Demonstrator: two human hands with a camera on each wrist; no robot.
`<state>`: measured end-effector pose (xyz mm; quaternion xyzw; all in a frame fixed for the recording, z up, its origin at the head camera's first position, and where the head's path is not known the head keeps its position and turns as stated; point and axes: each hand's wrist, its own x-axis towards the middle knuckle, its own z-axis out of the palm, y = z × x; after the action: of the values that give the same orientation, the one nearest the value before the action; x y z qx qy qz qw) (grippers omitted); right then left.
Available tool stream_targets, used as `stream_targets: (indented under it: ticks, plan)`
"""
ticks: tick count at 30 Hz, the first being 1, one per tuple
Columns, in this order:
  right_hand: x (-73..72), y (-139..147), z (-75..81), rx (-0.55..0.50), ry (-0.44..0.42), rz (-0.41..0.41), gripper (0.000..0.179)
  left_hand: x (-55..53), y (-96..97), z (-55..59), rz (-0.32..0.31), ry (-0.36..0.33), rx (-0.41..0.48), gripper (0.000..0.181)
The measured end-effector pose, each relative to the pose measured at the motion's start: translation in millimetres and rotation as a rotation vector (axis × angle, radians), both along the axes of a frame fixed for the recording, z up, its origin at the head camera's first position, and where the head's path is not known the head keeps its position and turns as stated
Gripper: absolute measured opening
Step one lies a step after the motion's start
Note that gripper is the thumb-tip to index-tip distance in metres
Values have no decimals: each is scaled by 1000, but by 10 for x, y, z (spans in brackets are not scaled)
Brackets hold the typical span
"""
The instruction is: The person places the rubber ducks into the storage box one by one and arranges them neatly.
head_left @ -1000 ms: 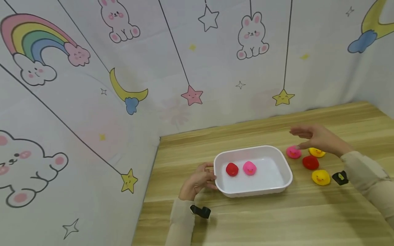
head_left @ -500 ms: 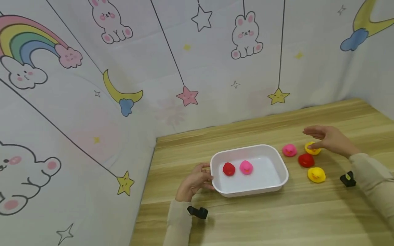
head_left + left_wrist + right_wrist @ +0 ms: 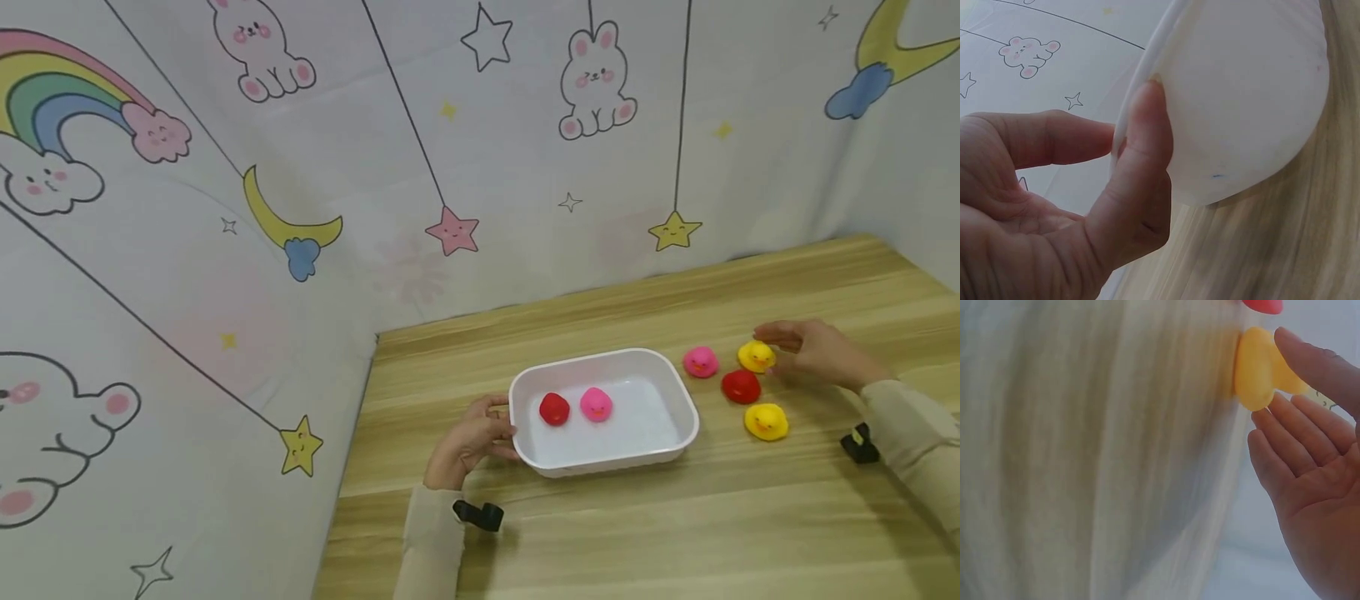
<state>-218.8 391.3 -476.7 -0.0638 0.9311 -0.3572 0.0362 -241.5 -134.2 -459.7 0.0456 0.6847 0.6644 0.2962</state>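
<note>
The right hand's fingers [image 3: 1291, 437] are nearly straight, the thumb well apart from them, around the far yellow rubber duck [image 3: 757, 356] without gripping it; whether skin meets the toy I cannot tell. That right hand [image 3: 825, 357] is beyond the tray's right end. The left hand [image 3: 474, 435] pinches the left rim of the white plastic tray [image 3: 645, 421] between thumb and fingers. Just beside the far yellow duck sits a red duck [image 3: 741, 387], with a pink duck [image 3: 701, 362] nearer the tray and another yellow duck [image 3: 767, 422] closer to the person. Inside the tray a second red duck [image 3: 555, 409] lies left of a second pink duck [image 3: 597, 405]. Everything rests on a wood-grain table [image 3: 600, 533]
</note>
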Motion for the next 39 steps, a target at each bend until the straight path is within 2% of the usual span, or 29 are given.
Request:
stream_targets:
  ticks: [2,8,14,21,25,29,39]
  plan:
    - [-10,0,-18,22,-3,-1,69,-1,6,-9,1,-4,8,59]
    - [-62,-1,-58,106,59,17,65,-2,25,-22,12,-10,20,56]
    - [-80,-3,-80,121,59,23,62,-9,36,-34,5,-6,12,57]
    - [-74,-12,5,122,79,-13,58,9,31,-43,-13,18,42,54]
    - [-77,-49,51,65,94,-53,58,0,31,-36,-21,24,50,54]
    - [-77,-107,91,-71,99,-76,60,-32,34,-32,1,1,25,56]
    - [-82,-286,216,-300,40,-108,62,-27,-11,17,26,-21,-10,57]
